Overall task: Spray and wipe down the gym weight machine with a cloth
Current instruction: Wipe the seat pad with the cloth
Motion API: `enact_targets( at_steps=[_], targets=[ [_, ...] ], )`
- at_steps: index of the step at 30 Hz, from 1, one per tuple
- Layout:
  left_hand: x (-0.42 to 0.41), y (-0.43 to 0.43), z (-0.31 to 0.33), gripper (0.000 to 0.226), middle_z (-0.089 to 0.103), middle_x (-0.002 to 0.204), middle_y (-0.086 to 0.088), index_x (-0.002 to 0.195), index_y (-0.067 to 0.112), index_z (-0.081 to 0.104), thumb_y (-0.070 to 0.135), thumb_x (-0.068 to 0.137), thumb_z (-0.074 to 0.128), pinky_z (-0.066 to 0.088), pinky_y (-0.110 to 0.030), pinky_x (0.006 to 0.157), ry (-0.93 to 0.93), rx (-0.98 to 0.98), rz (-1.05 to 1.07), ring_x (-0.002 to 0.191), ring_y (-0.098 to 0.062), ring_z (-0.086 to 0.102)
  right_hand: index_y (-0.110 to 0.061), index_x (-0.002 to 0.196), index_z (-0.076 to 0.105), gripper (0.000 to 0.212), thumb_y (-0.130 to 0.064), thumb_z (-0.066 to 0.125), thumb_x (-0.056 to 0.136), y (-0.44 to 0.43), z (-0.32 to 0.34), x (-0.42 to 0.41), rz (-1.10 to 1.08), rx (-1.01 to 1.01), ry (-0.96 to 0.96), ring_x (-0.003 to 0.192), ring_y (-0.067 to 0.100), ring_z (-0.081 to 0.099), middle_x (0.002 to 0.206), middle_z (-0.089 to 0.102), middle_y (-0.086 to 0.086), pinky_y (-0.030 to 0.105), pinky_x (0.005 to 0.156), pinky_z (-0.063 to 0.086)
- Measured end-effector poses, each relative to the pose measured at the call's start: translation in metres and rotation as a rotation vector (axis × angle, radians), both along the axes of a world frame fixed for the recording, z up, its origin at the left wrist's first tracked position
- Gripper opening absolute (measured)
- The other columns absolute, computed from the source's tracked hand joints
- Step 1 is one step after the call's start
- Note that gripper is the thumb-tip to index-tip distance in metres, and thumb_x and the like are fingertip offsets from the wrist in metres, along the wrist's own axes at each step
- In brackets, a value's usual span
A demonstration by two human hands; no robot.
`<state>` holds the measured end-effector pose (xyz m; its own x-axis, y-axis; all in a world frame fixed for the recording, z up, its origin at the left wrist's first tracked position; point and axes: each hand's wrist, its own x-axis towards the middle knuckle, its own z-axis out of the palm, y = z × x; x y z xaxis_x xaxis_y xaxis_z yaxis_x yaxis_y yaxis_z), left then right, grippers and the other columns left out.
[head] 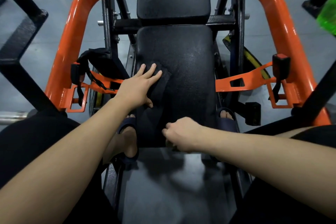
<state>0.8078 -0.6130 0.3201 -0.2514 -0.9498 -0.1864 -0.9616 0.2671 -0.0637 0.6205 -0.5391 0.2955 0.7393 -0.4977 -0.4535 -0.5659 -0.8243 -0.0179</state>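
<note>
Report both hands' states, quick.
Left hand: open, fingers flat on the black fabric cloth.
Right hand: closed, pinching that cloth's near edge.

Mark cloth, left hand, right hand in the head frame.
cloth (161, 90): head view, creased part beside the fingers.
left hand (136, 89): head view, back of the hand.
right hand (181, 133): head view, knuckles.

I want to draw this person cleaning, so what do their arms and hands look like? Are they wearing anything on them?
The left forearm and right forearm are bare, with no sleeves in view. The left hand and right hand wear no gloves. No watch, bracelet or ring shows on either. The nails on the left hand look short and plain.
</note>
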Motion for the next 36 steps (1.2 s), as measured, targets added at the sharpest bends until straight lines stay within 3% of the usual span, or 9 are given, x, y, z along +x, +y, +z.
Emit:
enact_targets(
  at_steps=[7, 13, 17, 21, 24, 28, 30, 34, 36],
  targets=[
    [-0.002, 0.001, 0.0, 0.126, -0.012, 0.17, 0.01, 0.163, 0.036, 0.0, 0.045, 0.073, 0.087, 0.055, -0.042, 0.093, -0.006, -0.005, 0.002, 0.157, -0.022, -0.006, -0.019, 0.14, 0.045, 0.053, -0.015, 0.063, 0.091, 0.014, -0.018, 0.012, 0.053, 0.04, -0.231, 0.107, 0.032, 0.059, 0.13, 0.047, 0.011, 0.04, 0.063, 0.044],
    [-0.001, 0.001, 0.002, 0.126, -0.013, 0.17, 0.011, 0.163, 0.037, -0.001, 0.046, 0.072, 0.087, 0.054, -0.042, 0.094, -0.006, 0.006, 0.003, 0.157, -0.021, -0.007, -0.025, 0.132, 0.059, 0.035, -0.017, 0.05, 0.099, -0.01, 0.007, -0.013, 0.016, -0.018, 0.043, 0.115, 0.033, 0.061, 0.128, 0.054, 0.009, 0.036, 0.068, 0.039],
    [-0.002, 0.0, 0.004, 0.126, -0.013, 0.17, 0.011, 0.163, 0.037, 0.0, 0.046, 0.072, 0.087, 0.054, -0.043, 0.092, -0.01, 0.018, 0.008, 0.157, -0.021, -0.006, -0.022, 0.126, 0.063, 0.029, -0.021, 0.053, 0.099, -0.042, 0.032, -0.046, -0.189, -0.189, 0.061, 0.116, 0.031, 0.061, 0.126, 0.056, 0.007, 0.035, 0.071, 0.039],
    [-0.003, -0.001, 0.004, 0.126, -0.012, 0.17, 0.01, 0.163, 0.037, -0.001, 0.048, 0.072, 0.086, 0.055, -0.04, 0.087, -0.039, 0.01, -0.001, 0.158, -0.023, -0.005, -0.019, 0.116, 0.055, 0.037, -0.028, 0.071, 0.085, -0.105, 0.055, -0.107, -0.627, -0.411, -0.182, 0.107, 0.033, 0.058, 0.117, 0.048, 0.008, 0.038, 0.068, 0.043],
    [-0.004, -0.001, 0.004, 0.126, -0.011, 0.17, 0.01, 0.162, 0.037, -0.001, 0.05, 0.072, 0.086, 0.055, -0.042, 0.087, -0.049, 0.003, -0.005, 0.158, -0.023, -0.004, -0.023, 0.112, 0.057, 0.042, -0.046, 0.073, 0.08, -0.117, 0.059, -0.133, -0.759, -0.196, -0.232, 0.101, 0.029, 0.059, 0.109, 0.05, 0.0, 0.037, 0.075, 0.046],
    [-0.001, -0.001, 0.005, 0.126, -0.009, 0.17, 0.014, 0.162, 0.041, 0.002, 0.052, 0.07, 0.087, 0.057, -0.041, 0.089, -0.012, -0.008, -0.01, 0.158, -0.02, -0.003, -0.03, 0.1, 0.064, 0.044, -0.062, 0.068, 0.07, -0.075, 0.048, -0.099, -0.451, 0.107, -0.042, 0.093, 0.026, 0.065, 0.096, 0.066, -0.001, 0.034, 0.073, 0.053],
    [0.001, 0.001, 0.005, 0.126, -0.008, 0.17, 0.015, 0.162, 0.042, 0.003, 0.051, 0.069, 0.087, 0.058, -0.041, 0.09, 0.016, -0.01, -0.011, 0.157, -0.018, -0.003, -0.027, 0.102, 0.069, 0.047, -0.06, 0.077, 0.069, -0.049, 0.031, -0.074, -0.275, 0.166, 0.103, 0.087, 0.026, 0.066, 0.094, 0.069, 0.0, 0.031, 0.066, 0.048],
    [0.001, 0.002, 0.004, 0.126, -0.008, 0.17, 0.014, 0.162, 0.041, 0.004, 0.048, 0.069, 0.089, 0.053, -0.041, 0.097, 0.045, -0.002, -0.003, 0.157, -0.019, -0.004, -0.01, 0.109, 0.075, 0.045, -0.045, 0.083, 0.081, 0.006, -0.011, -0.043, -0.065, 0.565, 0.442, 0.076, 0.024, 0.064, 0.094, 0.073, 0.007, 0.032, 0.062, 0.056],
    [0.001, 0.0, 0.003, 0.127, -0.009, 0.17, 0.015, 0.162, 0.041, 0.004, 0.047, 0.068, 0.089, 0.053, -0.042, 0.098, 0.053, 0.001, -0.005, 0.157, -0.018, -0.005, -0.007, 0.111, 0.074, 0.044, -0.042, 0.08, 0.085, 0.011, -0.016, -0.044, -0.017, 0.507, 0.509, 0.085, 0.027, 0.066, 0.1, 0.072, 0.008, 0.029, 0.057, 0.05]
  ],
)
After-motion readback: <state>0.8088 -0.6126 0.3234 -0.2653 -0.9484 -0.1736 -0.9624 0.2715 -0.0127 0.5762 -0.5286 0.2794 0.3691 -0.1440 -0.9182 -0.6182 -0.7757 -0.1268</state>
